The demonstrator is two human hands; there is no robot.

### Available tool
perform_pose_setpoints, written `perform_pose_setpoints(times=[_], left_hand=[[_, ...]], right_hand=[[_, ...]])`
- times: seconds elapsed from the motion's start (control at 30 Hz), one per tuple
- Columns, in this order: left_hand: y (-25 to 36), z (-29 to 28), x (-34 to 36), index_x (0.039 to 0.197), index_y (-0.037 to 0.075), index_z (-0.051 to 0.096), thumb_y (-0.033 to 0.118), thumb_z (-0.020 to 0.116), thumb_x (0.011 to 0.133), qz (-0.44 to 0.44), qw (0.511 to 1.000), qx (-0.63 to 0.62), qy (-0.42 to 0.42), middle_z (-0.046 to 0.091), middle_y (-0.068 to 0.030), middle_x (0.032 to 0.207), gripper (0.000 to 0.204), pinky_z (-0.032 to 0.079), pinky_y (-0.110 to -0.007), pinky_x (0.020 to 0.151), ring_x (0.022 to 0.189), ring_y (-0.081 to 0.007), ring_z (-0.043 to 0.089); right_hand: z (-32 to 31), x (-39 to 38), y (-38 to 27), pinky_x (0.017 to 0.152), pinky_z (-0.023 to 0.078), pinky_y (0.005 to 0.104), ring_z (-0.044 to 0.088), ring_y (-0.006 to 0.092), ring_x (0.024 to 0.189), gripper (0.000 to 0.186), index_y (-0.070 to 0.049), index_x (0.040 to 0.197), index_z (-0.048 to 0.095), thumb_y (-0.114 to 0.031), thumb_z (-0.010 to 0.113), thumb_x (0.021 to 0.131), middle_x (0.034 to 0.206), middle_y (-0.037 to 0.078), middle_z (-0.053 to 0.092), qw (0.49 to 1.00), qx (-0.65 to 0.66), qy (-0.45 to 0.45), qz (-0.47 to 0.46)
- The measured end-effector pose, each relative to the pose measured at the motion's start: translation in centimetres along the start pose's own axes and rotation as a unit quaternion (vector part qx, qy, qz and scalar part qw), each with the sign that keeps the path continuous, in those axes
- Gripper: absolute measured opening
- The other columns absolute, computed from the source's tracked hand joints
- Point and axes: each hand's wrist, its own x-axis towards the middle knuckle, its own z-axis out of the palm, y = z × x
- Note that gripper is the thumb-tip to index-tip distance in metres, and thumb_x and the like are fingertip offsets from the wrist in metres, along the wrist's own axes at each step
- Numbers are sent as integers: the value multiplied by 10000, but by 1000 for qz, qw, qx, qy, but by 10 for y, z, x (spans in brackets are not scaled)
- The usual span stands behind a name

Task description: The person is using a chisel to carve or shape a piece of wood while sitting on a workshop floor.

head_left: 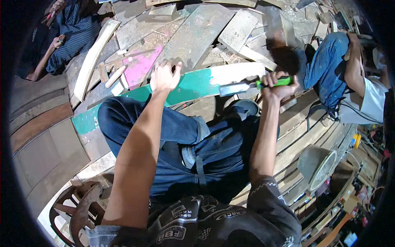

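A long curved board point(191, 84), painted green with a pale bare stretch at its right end, lies across in front of me. My bent left knee covers part of it. My left hand point(164, 76) is over the board's far edge, fingers apart and slightly bent, with nothing seen in it; whether it presses on the wood I cannot tell. My right hand point(279, 85) is closed around the bright green handle of a chisel point(235, 89). Its broad, flat metal blade points left, at the near edge of the pale stretch, and looks slightly blurred.
Planks, offcuts and shavings cover the floor ahead, with a pink board point(142, 66) and a curved pale piece point(94, 59). Another person point(74, 37) sits far left, and one in jeans point(333, 61) at right. A bucket point(314, 164) stands on slats at right.
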Motion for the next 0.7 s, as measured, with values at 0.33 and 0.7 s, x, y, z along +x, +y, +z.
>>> perform_pose_setpoints(times=[0.33, 0.7], left_hand=[[-6, 15, 1, 1066, 95, 662, 484, 460, 930, 32, 996, -18, 86, 670, -123, 1027, 459, 457, -460, 928, 1108, -334, 549], [2, 1, -2, 1173, 74, 636, 461, 438, 935, 10, 999, -25, 28, 609, -139, 1221, 495, 446, -452, 974, 1161, -352, 521]], right_hand=[[-1, -7, 1, 415, 217, 301, 262, 146, 391, 613, -88, 572, 463, -654, 395, 796, 461, 20, 302, 1000, -22, -12, 4], [-16, 15, -18, 398, 239, 298, 266, 159, 370, 596, -87, 559, 473, -637, 415, 780, 461, 30, 319, 997, -3, 7, -78]])
